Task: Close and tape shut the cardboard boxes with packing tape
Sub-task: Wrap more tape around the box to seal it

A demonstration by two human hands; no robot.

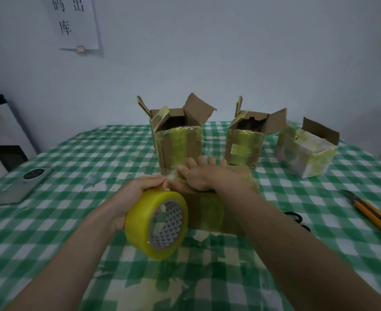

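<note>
Left grip (138, 194) curls round the yellow packing tape roll (157, 224); right grip (202, 176), fingers flat, presses the closed cardboard box (209, 212). Beyond it stand three open-flapped boxes (178, 140); rightward lies a utility knife (373, 215).

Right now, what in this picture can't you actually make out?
Head view only:
- Top of the near box: covered by the right hand, so its seam is hidden.
- Scissors: mostly behind the right forearm.
- Knife: cut off by the right edge.
- Wall sign: cropped at the top.
- Inside the tall open box: too dark.
</note>
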